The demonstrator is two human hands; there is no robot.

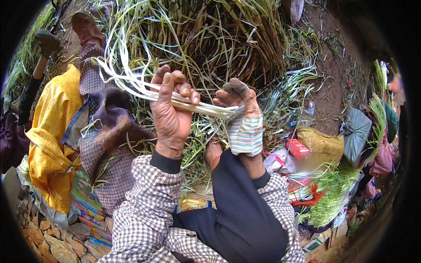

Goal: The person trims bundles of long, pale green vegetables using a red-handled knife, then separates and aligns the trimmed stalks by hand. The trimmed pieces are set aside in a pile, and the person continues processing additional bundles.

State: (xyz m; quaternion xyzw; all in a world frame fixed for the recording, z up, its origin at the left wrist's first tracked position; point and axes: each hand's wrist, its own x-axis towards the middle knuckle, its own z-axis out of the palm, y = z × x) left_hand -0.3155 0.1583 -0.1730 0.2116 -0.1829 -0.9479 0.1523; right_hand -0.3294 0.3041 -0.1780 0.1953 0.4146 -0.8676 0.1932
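Note:
My left hand (172, 115) is bare and grips a bundle of pale, slender plant stalks (197, 106), the thumb on the near side and the fingers curled over it. From there the long ends loop up and away to the left. My right hand (241, 118) wears a striped knit glove with dirty fingertips. The even ends of the stalks reach the gloved palm; its fingers are bent, and whether they grip is unclear. Beyond both hands rises a large heap of green and brown stalks (210, 49). Loose trimmings lie beneath my hands, around my bare foot (214, 154).
Close on the left are a yellow woven sack (54, 131) and another person's checked trouser leg (108, 174). To the right lie a red packet (297, 148), a tan sack (324, 144), a tied grey plastic bag (357, 128) and a green grass bundle (338, 194) beside red strands (310, 196).

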